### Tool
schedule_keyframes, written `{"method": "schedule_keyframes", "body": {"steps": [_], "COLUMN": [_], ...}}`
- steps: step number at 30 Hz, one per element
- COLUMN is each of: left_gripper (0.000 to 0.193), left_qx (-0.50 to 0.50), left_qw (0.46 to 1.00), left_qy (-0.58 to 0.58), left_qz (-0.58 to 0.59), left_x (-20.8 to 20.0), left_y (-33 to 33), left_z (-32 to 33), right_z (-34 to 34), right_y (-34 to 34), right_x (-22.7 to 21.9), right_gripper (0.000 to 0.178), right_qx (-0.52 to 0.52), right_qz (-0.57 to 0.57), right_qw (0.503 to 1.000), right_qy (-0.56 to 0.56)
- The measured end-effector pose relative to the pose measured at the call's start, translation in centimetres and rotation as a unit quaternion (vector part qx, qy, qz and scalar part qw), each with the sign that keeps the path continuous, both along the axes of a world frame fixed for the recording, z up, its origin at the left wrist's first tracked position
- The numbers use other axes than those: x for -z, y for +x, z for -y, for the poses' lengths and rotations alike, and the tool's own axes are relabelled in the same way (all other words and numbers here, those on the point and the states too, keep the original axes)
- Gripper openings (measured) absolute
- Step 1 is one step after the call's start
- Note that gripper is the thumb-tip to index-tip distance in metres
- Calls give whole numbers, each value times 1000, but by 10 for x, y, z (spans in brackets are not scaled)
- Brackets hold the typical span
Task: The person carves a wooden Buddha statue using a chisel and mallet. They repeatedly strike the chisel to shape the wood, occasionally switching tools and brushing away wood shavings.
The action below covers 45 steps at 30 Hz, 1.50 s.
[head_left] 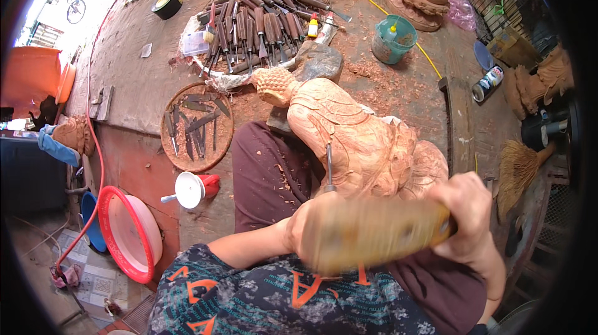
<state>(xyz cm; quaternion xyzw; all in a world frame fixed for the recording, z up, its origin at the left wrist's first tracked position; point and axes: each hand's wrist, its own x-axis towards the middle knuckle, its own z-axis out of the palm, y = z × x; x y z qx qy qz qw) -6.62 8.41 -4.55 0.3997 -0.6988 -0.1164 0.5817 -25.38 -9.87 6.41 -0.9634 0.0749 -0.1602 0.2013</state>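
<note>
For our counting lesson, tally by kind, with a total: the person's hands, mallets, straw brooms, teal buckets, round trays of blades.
Left hand and right hand: 2
Mallet: 1
Straw broom: 1
Teal bucket: 1
Round tray of blades: 1
Total: 6

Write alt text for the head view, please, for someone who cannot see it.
A person's right hand grips a motion-blurred wooden block; the left hand, partly hidden behind it, holds a chisel at a carved wooden statue. Many carving tools lie beyond.
</note>
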Motion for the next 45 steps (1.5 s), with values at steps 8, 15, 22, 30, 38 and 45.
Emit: {"method": "schedule_keyframes", "body": {"steps": [8, 15, 22, 30, 38, 45], "left_gripper": [30, 35, 27, 23, 19, 18], "left_qx": [-81, -93, -110, -132, -154, -189], "left_qw": [992, 993, 986, 982, 984, 978], "left_qy": [-81, -73, -75, -95, -79, -93], "left_qz": [53, -29, -96, -100, -44, -4], "left_x": [-16, -16, -28, -30, -28, -24], "left_y": [5, -3, 1, -6, -9, -14], "left_z": [-1, -1, 10, 22, 22, 31], "right_z": [-8, -18, -21, -26, -16, -11], "right_y": [-4, 1, 9, 4, -9, -21], "right_x": [29, 24, 6, -14, 4, 15], "right_gripper": [20, 23, 25, 24, 25, 29], "right_qx": [-122, -142, -131, -70, -80, -54], "right_qz": [105, 120, 149, 66, 114, 123], "right_qw": [977, 962, 968, 971, 964, 972], "right_qy": [-138, -199, -155, -220, -225, -193]}}
